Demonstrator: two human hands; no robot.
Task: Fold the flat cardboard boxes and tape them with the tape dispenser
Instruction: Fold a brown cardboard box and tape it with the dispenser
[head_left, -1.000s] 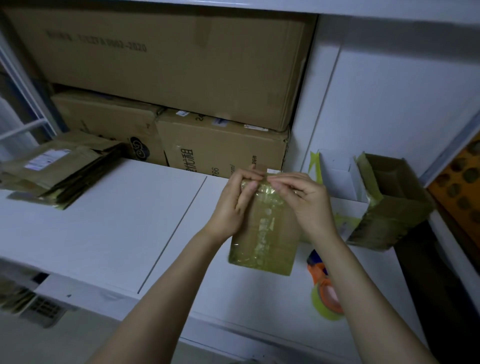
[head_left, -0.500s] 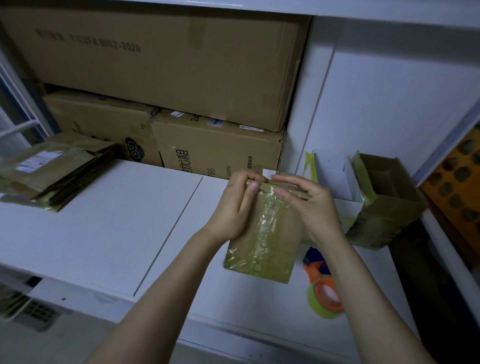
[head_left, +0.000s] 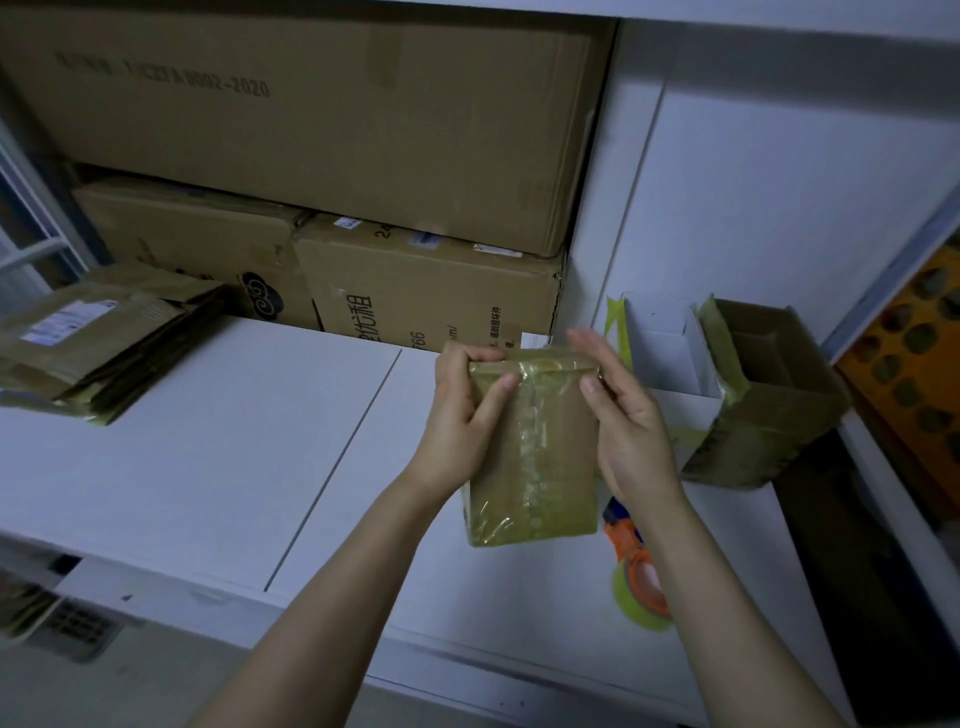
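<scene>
Dim, flat light with a cool cast; your white table (head_left: 208, 467) is the brightest surface, no hard glare on it; soft sheen only on the tape across the taped box (head_left: 535, 452); deep shadow at lower right and a grey band under the upper shelf (head_left: 779, 15); fingertips of your right hand (head_left: 631, 436) blurred, left hand (head_left: 457, 415) sharper; straight edges bow toward the borders; corners soft; print on the large carton (head_left: 311, 130) faint and smeared.
</scene>
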